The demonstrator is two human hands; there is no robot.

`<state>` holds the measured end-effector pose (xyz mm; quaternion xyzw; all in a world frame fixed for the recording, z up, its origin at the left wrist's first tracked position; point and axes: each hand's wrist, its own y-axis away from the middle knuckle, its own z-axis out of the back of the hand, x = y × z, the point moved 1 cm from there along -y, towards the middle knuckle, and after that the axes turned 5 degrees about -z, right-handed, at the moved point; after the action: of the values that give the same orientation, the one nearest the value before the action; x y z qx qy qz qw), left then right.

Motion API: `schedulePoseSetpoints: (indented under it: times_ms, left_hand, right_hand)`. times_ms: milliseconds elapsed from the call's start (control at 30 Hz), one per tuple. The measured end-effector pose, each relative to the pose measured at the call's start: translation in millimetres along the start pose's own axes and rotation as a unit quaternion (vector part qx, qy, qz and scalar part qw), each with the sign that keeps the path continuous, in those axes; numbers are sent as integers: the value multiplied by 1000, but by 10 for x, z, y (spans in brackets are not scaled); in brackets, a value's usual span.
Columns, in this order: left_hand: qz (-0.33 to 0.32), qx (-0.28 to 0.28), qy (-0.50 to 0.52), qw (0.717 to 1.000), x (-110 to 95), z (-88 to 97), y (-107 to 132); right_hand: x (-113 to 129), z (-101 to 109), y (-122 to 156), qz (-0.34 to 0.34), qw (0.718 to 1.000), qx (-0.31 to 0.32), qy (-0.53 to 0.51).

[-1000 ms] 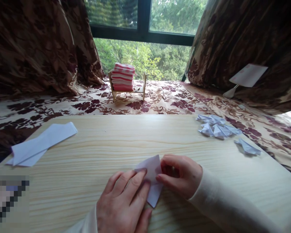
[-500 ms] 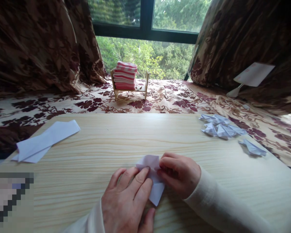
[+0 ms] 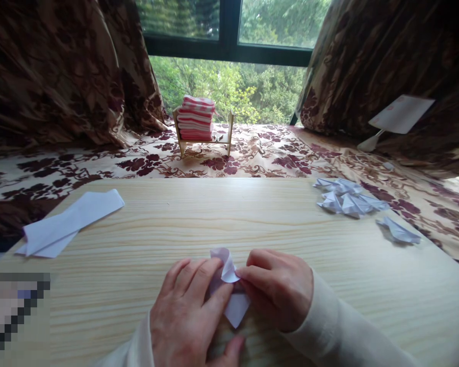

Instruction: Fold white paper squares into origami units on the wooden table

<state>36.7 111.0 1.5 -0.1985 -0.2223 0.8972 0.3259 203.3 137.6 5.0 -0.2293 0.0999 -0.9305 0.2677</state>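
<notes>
A small piece of white folding paper (image 3: 237, 308) lies on the table before me, pointed at its near end. My left hand (image 3: 191, 306) rests over its left side, fingers stretched out and pressing it down, thumb apart. Between thumb and forefinger, my right hand (image 3: 277, 285) pinches the paper's right edge. The paper's upper flap curls up and over toward the near side. Part of the sheet is hidden under the fingers.
White paper strips (image 3: 74, 219) overlap at the table's left. Several folded white paper pieces (image 3: 348, 198) are grouped at the back right, with another folded piece (image 3: 398, 230) nearer. Beyond the wooden table (image 3: 214, 204), a small rack (image 3: 230, 133) holds pink-and-white folded cloths (image 3: 196, 120).
My right hand has drawn the paper's upper right edge down and left, so the flap now curls over. My left hand has shifted slightly left, and the paper has turned a little.
</notes>
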Motion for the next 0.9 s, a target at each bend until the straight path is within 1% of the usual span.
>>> schedulePoseSetpoints:
  times_ms: [67, 200, 300, 533, 700, 900]
  left_hand:
    - [13, -14, -20, 1000, 27, 24, 20]
    - [26, -18, -36, 999, 72, 26, 69]
    - [24, -20, -15, 999, 82, -4, 90]
    - [38, -54, 59, 996, 83, -40, 99]
    - [39, -50, 48, 997, 81, -44, 88]
    - [27, -45, 68, 996, 84, -39, 78]
  right_hand:
    - [-4, -15, 4, -2, 1000, -10, -3]
    - [-32, 4, -9, -18, 999, 17, -47]
    - [-47, 20, -18, -34, 997, 29, -64]
    - [-62, -2, -13, -46, 995, 11, -91]
    - [-79, 5, -11, -45, 994, 6, -98]
    - [-100, 2, -2, -51, 994, 7, -100]
